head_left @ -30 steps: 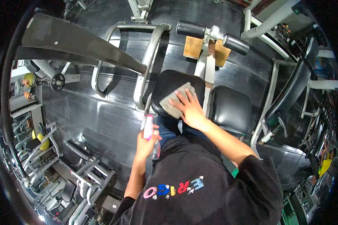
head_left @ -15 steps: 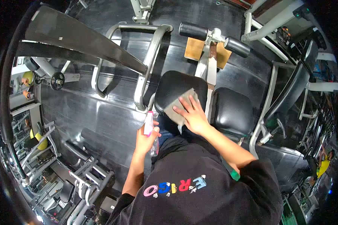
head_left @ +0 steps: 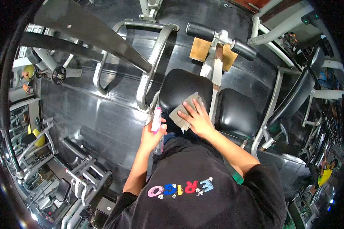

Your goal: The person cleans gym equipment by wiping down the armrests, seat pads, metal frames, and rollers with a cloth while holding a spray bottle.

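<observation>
My left hand (head_left: 153, 134) is closed around a clear spray bottle (head_left: 156, 121) with a white and pink trigger head, held upright beside the seat. Under the spread fingers of my right hand (head_left: 199, 121) is a grey cloth (head_left: 187, 108), held against the near part of a black padded seat (head_left: 185, 86). The cloth's lower corner hangs past the seat's near edge. My right thumb cannot be made out clearly.
A second black pad (head_left: 237, 112) sits to the right, with foam rollers (head_left: 200, 31) on a post beyond. Curved metal frame tubes (head_left: 154, 57) rise at the left. Another machine with a long backrest (head_left: 298, 89) stands at the right. A person in yellow (head_left: 325, 176) is far right.
My left hand and the spray bottle have moved slightly up and right, closer to the seat. The cloth and right hand have shifted slightly right, and the whole view has moved a little.
</observation>
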Available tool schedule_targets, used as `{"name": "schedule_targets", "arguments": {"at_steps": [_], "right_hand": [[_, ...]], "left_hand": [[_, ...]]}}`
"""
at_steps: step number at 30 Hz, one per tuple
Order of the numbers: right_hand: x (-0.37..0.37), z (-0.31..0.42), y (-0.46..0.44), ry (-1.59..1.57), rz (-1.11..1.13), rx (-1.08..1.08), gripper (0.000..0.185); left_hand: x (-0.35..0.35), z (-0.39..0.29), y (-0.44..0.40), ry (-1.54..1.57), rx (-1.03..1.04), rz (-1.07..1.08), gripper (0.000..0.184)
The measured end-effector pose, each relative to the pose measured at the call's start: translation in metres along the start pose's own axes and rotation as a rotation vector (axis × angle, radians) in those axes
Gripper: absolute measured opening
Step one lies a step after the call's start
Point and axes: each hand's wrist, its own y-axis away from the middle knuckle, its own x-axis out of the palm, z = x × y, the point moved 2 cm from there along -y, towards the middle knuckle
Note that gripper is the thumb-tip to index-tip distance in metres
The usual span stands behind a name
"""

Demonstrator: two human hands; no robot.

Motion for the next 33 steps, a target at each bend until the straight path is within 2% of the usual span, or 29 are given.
{"name": "schedule_targets", "arguments": {"at_steps": [3,4,6,8,9,10,13,16,18,20,21,24,25,26,28,30,31,33], "right_hand": [[-0.010,0.008,-0.027,0.052,0.053,-0.011,0.061],[0.006,0.005,-0.043,0.079,-0.089,-0.101,0.067],[0.017,0.018,-0.088,0.066,-0.032,-0.115,0.057],[0.028,0.032,-0.111,0.031,-0.036,-0.117,0.044],[0.031,0.039,-0.112,0.097,0.036,-0.103,0.034],[0.033,0.041,-0.104,0.092,0.035,-0.101,0.034],[0.022,0.038,-0.055,0.228,0.113,-0.347,0.033],[0.028,0.020,-0.029,0.305,0.100,-0.452,0.036],[0.037,0.029,-0.043,0.300,0.056,-0.448,0.037],[0.040,0.052,-0.069,0.575,0.300,-0.452,0.038],[0.047,0.059,-0.076,0.621,0.248,-0.411,0.038],[0.051,0.052,-0.068,0.549,0.297,-0.437,0.036],[0.039,0.038,-0.053,0.478,0.144,-0.566,0.032],[0.028,0.023,-0.036,0.301,0.117,-0.597,0.026],[0.018,-0.008,0.006,0.335,0.084,-0.648,0.023],[0.014,-0.041,0.047,0.284,0.068,-0.656,0.028],[0.000,-0.033,0.051,0.284,0.070,-0.655,0.028],[-0.026,-0.024,0.058,0.046,0.319,-0.393,0.027]], "left_hand": [[-0.004,0.012,0.001,0.029,0.012,-0.022,0.029],[-0.006,0.012,0.002,0.030,0.010,-0.026,0.029],[-0.007,0.009,0.006,0.092,-0.042,-0.063,0.028],[-0.007,0.005,0.010,0.136,0.001,-0.073,0.027],[-0.009,0.005,0.012,0.148,0.011,-0.095,0.027],[-0.011,0.005,0.014,0.158,0.019,-0.112,0.028],[-0.016,0.016,0.021,0.158,0.017,-0.132,0.028],[-0.019,0.026,0.029,0.121,-0.022,-0.161,0.027],[-0.019,0.032,0.033,0.114,-0.046,-0.176,0.027],[-0.018,0.033,0.034,0.103,-0.065,-0.181,0.027],[-0.017,0.032,0.035,0.094,-0.069,-0.174,0.027],[-0.015,0.025,0.038,0.065,-0.071,-0.163,0.027],[-0.014,0.022,0.039,0.046,-0.066,-0.164,0.028],[-0.013,0.019,0.039,0.047,-0.066,-0.161,0.028],[-0.011,0.014,0.038,-0.054,-0.092,-0.129,0.030],[-0.008,0.017,0.035,-0.085,-0.080,-0.101,0.031],[-0.006,0.019,0.035,-0.121,-0.075,-0.077,0.032],[0.002,0.018,0.035,-0.141,-0.083,-0.042,0.032]]}}
